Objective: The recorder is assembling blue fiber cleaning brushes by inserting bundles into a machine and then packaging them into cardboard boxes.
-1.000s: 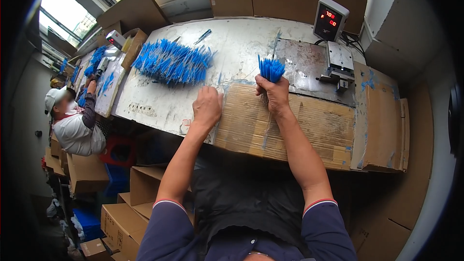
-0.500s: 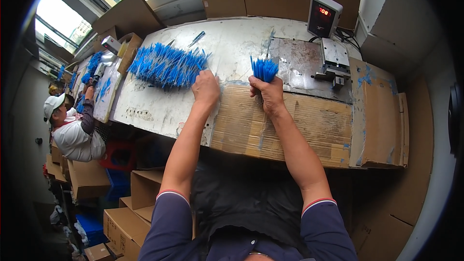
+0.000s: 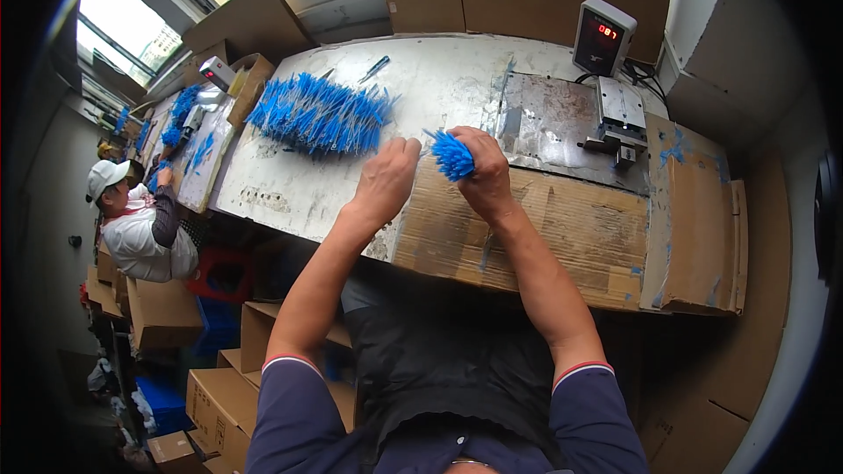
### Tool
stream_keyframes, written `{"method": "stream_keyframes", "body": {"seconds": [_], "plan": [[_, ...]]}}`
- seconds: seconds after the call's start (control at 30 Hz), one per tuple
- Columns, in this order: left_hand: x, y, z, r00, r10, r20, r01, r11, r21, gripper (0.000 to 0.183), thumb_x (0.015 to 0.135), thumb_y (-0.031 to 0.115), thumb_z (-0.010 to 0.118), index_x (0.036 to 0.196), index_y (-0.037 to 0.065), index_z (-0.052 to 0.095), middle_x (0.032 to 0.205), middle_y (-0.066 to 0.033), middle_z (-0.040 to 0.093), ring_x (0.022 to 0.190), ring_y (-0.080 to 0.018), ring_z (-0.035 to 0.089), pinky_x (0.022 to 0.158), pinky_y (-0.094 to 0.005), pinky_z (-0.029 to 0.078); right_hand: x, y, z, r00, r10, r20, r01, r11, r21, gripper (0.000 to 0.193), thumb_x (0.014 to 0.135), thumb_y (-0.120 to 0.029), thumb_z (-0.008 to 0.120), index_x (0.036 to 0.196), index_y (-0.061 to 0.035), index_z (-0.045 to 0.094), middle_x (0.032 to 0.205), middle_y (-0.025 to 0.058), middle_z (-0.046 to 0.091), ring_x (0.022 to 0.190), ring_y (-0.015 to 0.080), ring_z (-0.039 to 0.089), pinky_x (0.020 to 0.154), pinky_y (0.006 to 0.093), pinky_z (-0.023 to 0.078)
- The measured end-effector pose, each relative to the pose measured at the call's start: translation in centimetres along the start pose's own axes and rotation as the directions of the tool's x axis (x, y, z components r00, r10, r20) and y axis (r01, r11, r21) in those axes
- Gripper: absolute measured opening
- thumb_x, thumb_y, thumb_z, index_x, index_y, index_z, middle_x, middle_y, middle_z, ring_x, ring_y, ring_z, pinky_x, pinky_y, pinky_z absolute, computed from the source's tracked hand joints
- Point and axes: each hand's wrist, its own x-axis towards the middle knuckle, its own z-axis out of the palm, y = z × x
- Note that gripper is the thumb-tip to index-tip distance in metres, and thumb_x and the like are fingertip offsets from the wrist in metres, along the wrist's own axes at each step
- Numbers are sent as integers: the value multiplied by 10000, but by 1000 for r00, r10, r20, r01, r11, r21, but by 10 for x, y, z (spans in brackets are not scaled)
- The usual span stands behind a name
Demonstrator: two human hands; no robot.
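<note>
My right hand (image 3: 485, 177) is closed around a bundle of thin blue-tipped strands (image 3: 450, 156), whose blue ends point left and toward me. Just left of the bundle, my left hand (image 3: 386, 183) has its fingers drawn together, close to the bundle but apart from it. Whatever lies between those fingers is too small or hidden to make out. A long heap of the same strands (image 3: 320, 114), blue with pale grey shafts, lies on the white worktable (image 3: 263, 177) beyond my left hand. Under my right forearm is a flat cardboard sheet (image 3: 562, 228).
A metal plate (image 3: 549, 114) carries a small clamp-like fixture (image 3: 622, 118) at the right. Behind it stands a box with a red lit display (image 3: 604, 35). A pen-like tool (image 3: 375, 68) lies beyond the heap. A co-worker (image 3: 140, 233) sits far left, near cardboard boxes (image 3: 219, 408).
My left hand has moved right, away from the heap and toward the bundle. My right hand has shifted left and tipped the bundle from upright toward me. The lit display has changed.
</note>
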Motion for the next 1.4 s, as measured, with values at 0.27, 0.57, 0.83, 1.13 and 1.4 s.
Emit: {"method": "stream_keyframes", "body": {"seconds": [0.27,0.57,0.83,1.13,1.4], "plan": [[14,18,-36,996,84,-10,-84,989,-118,129,965,109,640,1052,30,585,998,-130,635,930,-324,647,793,-431,524,-28,13,7,814,426,395,-565,739,366,126,893,-22,723,1019,-20,721,851,100,752,780,162,726,730,316,573],[29,43,-2,995,-100,-26,47,666,-744,534,1081,405,524,1455,29,458,1314,-226,631,1184,-362,654,1007,-419,518,-32,21,18,750,568,339,-661,614,431,150,913,-96,794,1034,-25,742,940,18,754,863,106,688,774,294,554],[26,-22,5,858,-476,-193,251,717,-650,308,973,164,678,1230,1,631,1159,-167,672,1013,-266,683,883,-370,554,-23,20,9,715,654,247,-654,502,566,71,926,6,679,994,21,690,904,84,726,769,172,717,739,313,594],[26,-103,40,880,-475,-1,466,862,199,503,832,272,810,1233,43,612,1190,-137,607,1170,-319,571,966,-433,478,-22,22,8,525,809,264,-721,258,643,105,876,4,688,976,22,661,802,101,709,609,169,680,581,302,578],[49,-119,49,816,-577,-41,562,774,291,510,851,306,787,1212,19,571,1186,-156,612,1174,-306,566,955,-453,464,-18,21,11,534,782,323,-750,262,607,105,879,7,690,978,18,658,811,105,706,609,174,662,573,312,556]]}}
